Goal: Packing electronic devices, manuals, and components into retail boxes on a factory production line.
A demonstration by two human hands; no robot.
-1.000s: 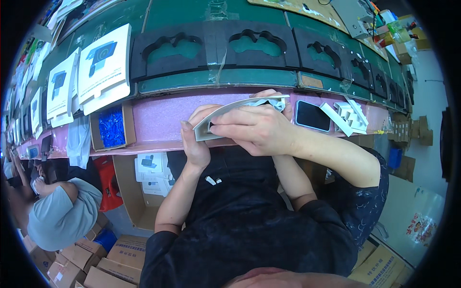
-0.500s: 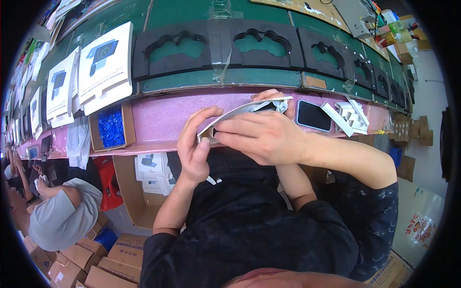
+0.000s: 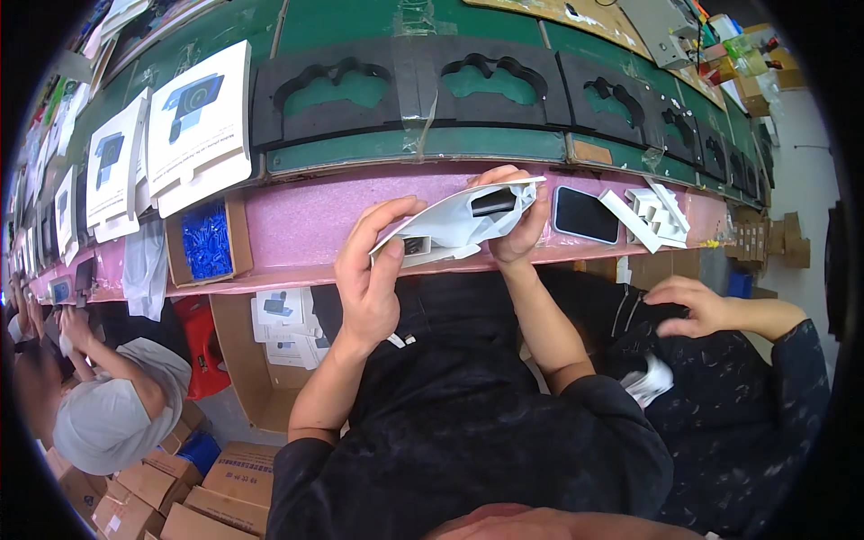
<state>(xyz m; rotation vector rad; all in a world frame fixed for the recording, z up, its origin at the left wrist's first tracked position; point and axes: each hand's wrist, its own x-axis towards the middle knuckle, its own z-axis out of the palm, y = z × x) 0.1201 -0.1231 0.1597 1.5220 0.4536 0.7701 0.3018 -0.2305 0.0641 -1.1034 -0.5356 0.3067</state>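
Observation:
My left hand (image 3: 367, 279) and my right hand (image 3: 520, 236) hold an open white carton (image 3: 450, 256) between them, above the near edge of the pink bench. Fingers of the left close on its left end, with the thumb at the front. At the right end my other hand wraps around it, fingertips over the far edge. Inside lies a black item (image 3: 493, 203) in a pale, crinkled wrapping; its kind is unclear. A small dark part also shows in the carton's left end. Right of my hands, a phone (image 3: 585, 216) lies on the pink surface.
White folded card pieces (image 3: 657, 218) lie beyond the phone. Black foam cutouts (image 3: 490, 90) line the green shelf; printed white boxes (image 3: 200, 121) stand left, above a bin of blue packets (image 3: 207, 241). A co-worker's hand (image 3: 688, 306) is at right, another person (image 3: 121, 396) at left.
The co-worker's arm that reached across to the carton has drawn back to the right. My hands keep hold of the carton, whose open side now shows more.

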